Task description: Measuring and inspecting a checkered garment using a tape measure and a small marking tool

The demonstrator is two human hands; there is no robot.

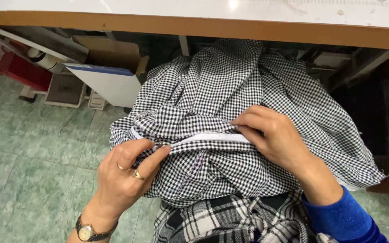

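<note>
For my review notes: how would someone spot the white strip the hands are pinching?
Below the table edge, gingham cloth spills onto the lap. Across its middle runs a white strip, pinched by the left hand and right hand. It is the only plain white band amid the checks.

Green tiled floor (pixel 32 148); white worktable (pixel 203 11) above.
</note>
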